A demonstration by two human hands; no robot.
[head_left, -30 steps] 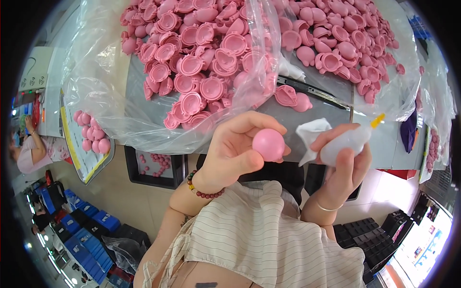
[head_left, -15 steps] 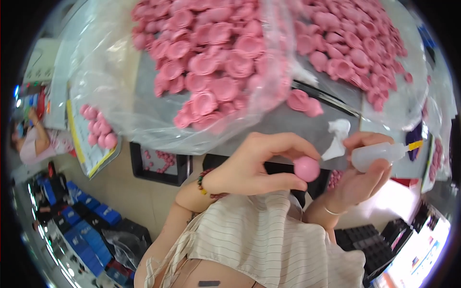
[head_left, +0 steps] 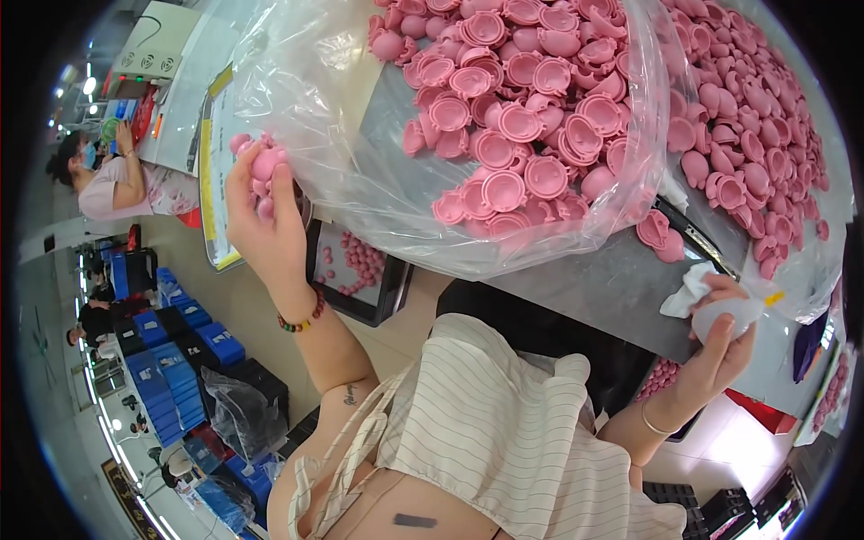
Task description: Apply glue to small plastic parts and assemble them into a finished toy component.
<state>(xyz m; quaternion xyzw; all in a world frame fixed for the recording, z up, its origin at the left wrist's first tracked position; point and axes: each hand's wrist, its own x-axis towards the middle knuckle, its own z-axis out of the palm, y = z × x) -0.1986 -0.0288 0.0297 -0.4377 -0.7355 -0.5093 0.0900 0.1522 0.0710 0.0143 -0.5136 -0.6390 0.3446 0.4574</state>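
Ball [head_left: 268,164] sits pinched in the left hand's [head_left: 261,216] fingers at ten o'clock, near other balls [head_left: 239,142] on a tray [head_left: 216,148].
Three o'clock: right hand [head_left: 731,351] grips bottle [head_left: 733,311] and cloth [head_left: 688,290]. Setting-down seems under way; the next move calls for loosened left fingers.

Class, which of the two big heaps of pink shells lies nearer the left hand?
The left heap: it lies between the left hand and the right heap, which is farther off, towards the right hand.

Left fingers [head_left: 284,198] and pink ball [head_left: 269,164] now over at the yellow-edged tray [head_left: 216,180], apparently against other pink balls [head_left: 265,208].
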